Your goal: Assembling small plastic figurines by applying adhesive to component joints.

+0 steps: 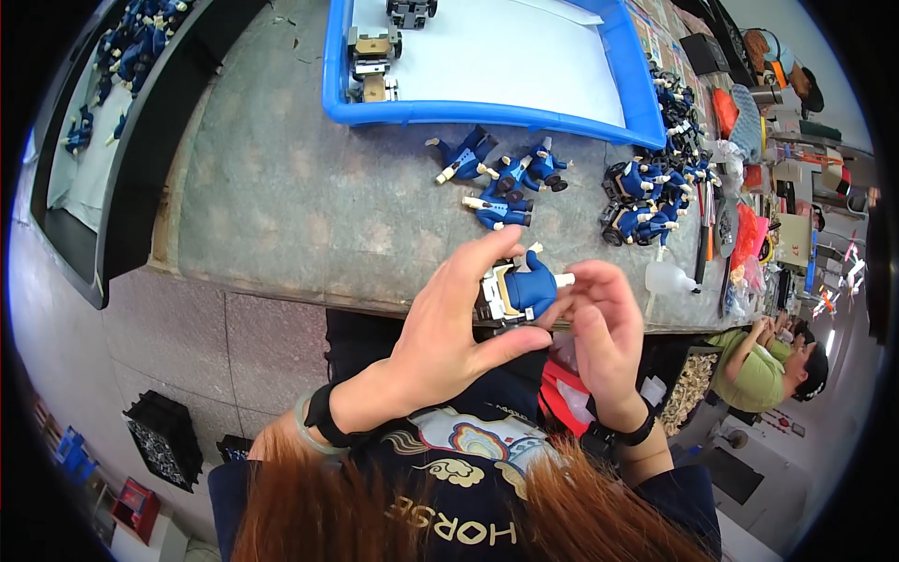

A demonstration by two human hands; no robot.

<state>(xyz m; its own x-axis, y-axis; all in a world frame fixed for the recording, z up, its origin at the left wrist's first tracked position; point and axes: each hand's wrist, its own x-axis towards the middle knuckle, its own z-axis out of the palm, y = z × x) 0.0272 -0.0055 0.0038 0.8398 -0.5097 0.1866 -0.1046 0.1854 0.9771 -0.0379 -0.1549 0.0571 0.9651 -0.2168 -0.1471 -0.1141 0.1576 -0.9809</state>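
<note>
My left hand point(426, 328) is closed round a small toy vehicle point(493, 298), black and tan, thumb on the near side and fingers on the far side. On the vehicle sits a headless toy figure point(532, 288) in a blue jacket, a white part sticking out toward the right. My right hand point(607, 328) has its fingers curled at the figure's right side, with fingertips against it. Parts of these fingertips are hidden. Loose blue toy figures point(501, 208) lie on the table just beyond my hands.
A blue tray point(496, 114) with toy vehicles point(375, 51) stands at the back. To the right are figures on vehicles point(641, 211) and a white squeeze bottle point(669, 279). A black-rimmed tray point(131, 159) of figures stands left. A person in green point(760, 370) sits further right.
</note>
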